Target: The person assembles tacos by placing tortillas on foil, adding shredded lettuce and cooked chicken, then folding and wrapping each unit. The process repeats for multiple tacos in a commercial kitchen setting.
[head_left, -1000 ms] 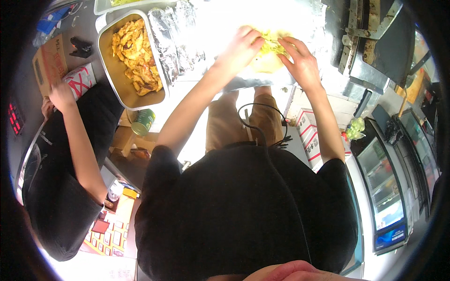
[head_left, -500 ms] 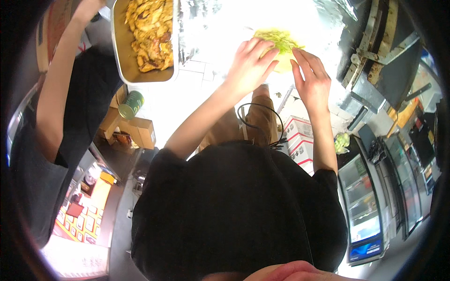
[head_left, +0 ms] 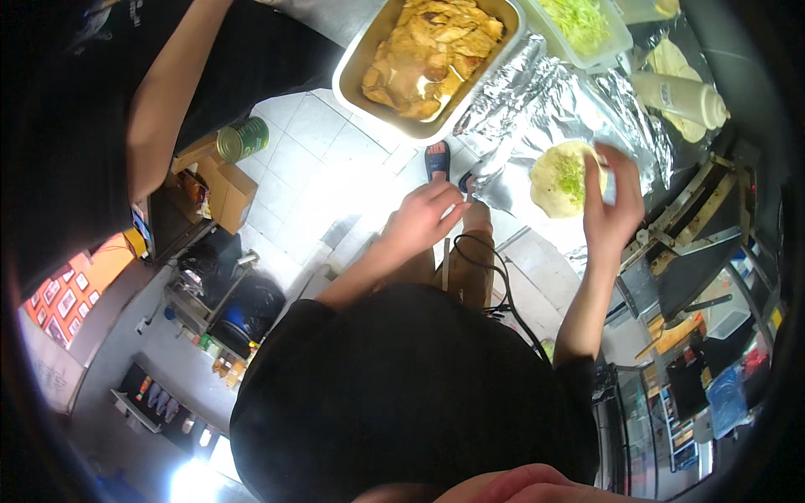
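Note:
A round pale flatbread (head_left: 547, 191) lies on the foil-covered work surface, with shredded lettuce (head_left: 570, 176) heaped toward its right side. My right hand (head_left: 616, 201) is over the flatbread's right edge, its thumb and fingers apart beside the lettuce. Whether the fingertips touch the bread I cannot tell. My left hand (head_left: 423, 220) hangs in the air left of the foil, fingers loosely bent, thumb apart, nothing visible in it. Beyond it stands a deep metal pan (head_left: 345, 80) of cooked sliced meat (head_left: 436, 54).
A clear tub (head_left: 622, 42) of shredded lettuce and a squeeze bottle (head_left: 679, 99) stand at the far right, near another folded flatbread (head_left: 671, 63). Crumpled foil (head_left: 511, 92) covers the surface. A co-worker's arm (head_left: 172, 101) reaches past on the left. A green can (head_left: 243, 140) sits by a cardboard box (head_left: 228, 194).
My left hand has drawn back from the flatbread, down and left. My right hand stays near its right edge. The view has shifted, showing the lettuce tub and bottle.

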The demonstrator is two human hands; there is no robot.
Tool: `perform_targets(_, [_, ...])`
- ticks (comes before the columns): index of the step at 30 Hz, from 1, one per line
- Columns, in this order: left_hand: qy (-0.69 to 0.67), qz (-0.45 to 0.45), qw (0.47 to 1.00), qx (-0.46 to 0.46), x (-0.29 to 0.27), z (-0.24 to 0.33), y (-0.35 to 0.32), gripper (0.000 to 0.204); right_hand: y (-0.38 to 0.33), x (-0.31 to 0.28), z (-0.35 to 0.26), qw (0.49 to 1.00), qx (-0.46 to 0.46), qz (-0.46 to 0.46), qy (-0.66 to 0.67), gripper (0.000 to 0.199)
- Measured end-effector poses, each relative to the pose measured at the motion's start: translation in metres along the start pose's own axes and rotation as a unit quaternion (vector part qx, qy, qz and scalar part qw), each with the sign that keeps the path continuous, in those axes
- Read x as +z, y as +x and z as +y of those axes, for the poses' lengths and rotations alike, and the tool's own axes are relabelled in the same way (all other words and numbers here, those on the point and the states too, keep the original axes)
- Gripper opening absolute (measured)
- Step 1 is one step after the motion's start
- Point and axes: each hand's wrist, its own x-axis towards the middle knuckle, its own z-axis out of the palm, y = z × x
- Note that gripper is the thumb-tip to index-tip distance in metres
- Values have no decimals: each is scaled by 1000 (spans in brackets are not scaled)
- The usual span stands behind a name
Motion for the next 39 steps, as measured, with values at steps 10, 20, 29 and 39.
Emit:
perform_targets(10, [45, 59, 996, -56, -30, -52, -54, 12, 184, 250, -19, 918, -244, -226, -215, 44])
perform_targets(20, [38, 141, 986, -86, -54, -86, -94, 17, 199, 249, -33, 804, -386, -343, -296, 40])
perform_targets(29, [7, 155, 978, -137, -58, -97, -103, 8, 201, 260, -40, 761, -454, -339, -317, 33])
perform_targets(39, [-3, 155, 978, -139, -68, -110, -103, 7, 229, 225, -15, 933, -186, -294, -88, 33])
